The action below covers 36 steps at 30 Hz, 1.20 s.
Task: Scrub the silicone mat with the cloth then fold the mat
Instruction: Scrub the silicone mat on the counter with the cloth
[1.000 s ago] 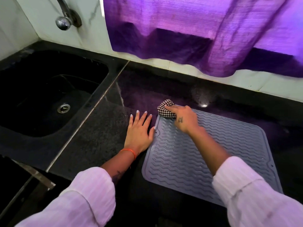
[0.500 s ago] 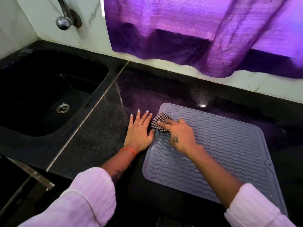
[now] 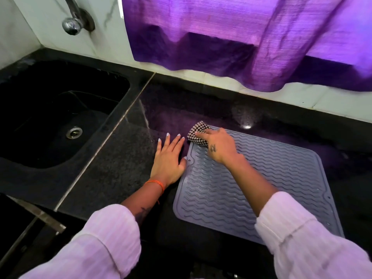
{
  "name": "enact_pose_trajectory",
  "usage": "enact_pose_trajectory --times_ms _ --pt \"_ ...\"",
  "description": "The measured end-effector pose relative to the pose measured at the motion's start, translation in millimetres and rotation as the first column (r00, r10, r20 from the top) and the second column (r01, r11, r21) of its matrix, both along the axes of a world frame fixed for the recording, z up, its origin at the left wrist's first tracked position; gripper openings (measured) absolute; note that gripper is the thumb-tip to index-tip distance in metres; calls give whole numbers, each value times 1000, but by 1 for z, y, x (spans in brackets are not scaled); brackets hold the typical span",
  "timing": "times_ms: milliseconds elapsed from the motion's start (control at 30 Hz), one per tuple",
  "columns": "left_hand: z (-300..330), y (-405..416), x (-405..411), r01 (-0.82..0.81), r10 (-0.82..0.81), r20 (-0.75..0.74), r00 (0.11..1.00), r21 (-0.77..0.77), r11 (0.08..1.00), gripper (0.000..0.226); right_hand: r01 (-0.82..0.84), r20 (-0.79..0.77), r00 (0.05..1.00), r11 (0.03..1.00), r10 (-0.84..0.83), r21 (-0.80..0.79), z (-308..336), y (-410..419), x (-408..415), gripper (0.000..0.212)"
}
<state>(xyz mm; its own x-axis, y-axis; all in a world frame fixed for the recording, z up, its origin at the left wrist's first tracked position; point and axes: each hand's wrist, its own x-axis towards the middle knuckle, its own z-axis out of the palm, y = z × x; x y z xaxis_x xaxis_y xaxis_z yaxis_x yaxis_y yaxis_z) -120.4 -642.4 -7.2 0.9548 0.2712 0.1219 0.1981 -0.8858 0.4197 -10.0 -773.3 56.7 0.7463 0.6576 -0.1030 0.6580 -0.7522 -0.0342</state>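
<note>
Grey mat (image 3: 261, 178) lies flat on the black counter (image 3: 112, 162); my right hand (image 3: 219, 146) presses the checked cloth (image 3: 197, 133) on its far left corner, seemingly pinching it, while my left hand (image 3: 168, 158) rests flat, fingers straight, just beside the mat

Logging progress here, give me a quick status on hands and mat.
Left hand flat on counter, thumb at mat edge. Right hand pressing cloth on far-left corner. Mat unfolded, nothing obstructing.

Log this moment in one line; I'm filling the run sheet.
stage: scrubbing | right hand: presses cloth on mat far-left corner | left hand: flat beside mat | fold: not begun
</note>
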Motion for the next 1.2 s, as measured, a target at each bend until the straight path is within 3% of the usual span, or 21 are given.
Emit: enact_pose_trajectory --times_ms 233,300,367,433,500,533,600,700,800,900,967,1000,1067,1133,1200 --pt "0 2 0 10 -9 13 1000 -3 1000 67 -132 5 991 991 132 -21 -1 -22 -35 64" --pt "0 2 -1 12 -12 16 1000 -14 1000 73 -126 -75 989 992 127 9 2 -33 -38 65" --pt "0 2 -1 13 -12 26 1000 -19 1000 74 -62 -289 952 990 97 126 9 -45 -28 67" --pt "0 2 -1 19 -19 30 999 -28 999 72 99 -484 870 932 89 350 17 -53 -14 65" --pt "0 2 -1 22 -21 26 999 -35 999 72 268 -503 864 824 23 499 18 -51 3 61" --pt "1 1 -1 19 -18 24 1000 -39 999 73 312 -470 881 805 -47 505 15 -45 9 64" --pt "1 1 -1 12 -11 24 1000 -44 999 74 290 -351 925 864 -143 412 11 -29 10 69" --pt "2 1 -1 12 -11 29 1000 -45 999 75 63 -121 992 987 -45 150 -1 -8 -3 66" --pt "3 1 -1 8 -7 27 1000 -40 999 76 -67 -9 998 997 68 43 0 -4 -15 62" --pt "3 0 -2 8 -7 34 999 -34 999 76 -135 -73 988 990 139 50 5 -19 -21 63" --pt "3 0 -3 9 -7 41 999 -37 999 75 -29 -342 934 976 104 218 5 -36 -22 65" --pt "3 0 -3 8 -6 47 999 -41 999 75 120 -538 838 930 92 347 6 -45 -22 65" --pt "4 -1 -3 3 -1 46 999 -48 999 73 521 -802 585 700 123 488 9 -58 -18 60" --pt "4 -1 -2 1 1 37 999 -50 999 69 778 -878 432 407 206 478 10 -66 -6 45" --pt "4 -1 -1 -3 5 38 999 -52 999 69 889 -894 325 222 310 400 10 -66 3 29"
